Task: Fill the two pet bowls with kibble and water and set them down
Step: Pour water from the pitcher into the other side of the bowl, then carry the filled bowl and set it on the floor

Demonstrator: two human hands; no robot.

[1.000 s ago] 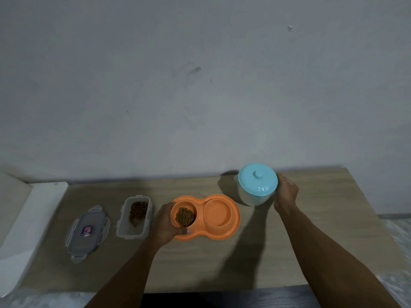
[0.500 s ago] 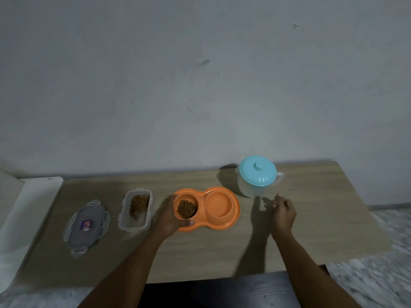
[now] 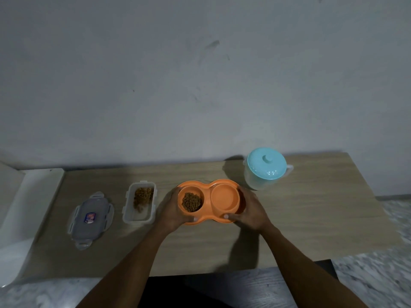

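Both hands, left [image 3: 172,211] and right [image 3: 249,211], grip the orange double bowl [image 3: 209,202] (kibble [image 3: 191,201] in one side)

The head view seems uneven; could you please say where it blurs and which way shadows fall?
Head view: dim; the orange plastic double pet bowl at centre is sharp, while the marbled floor at the right edge smears. Head view: the clear jug with a light-blue lid throws its shadow leftward on the wooden table; small glints sit on it.
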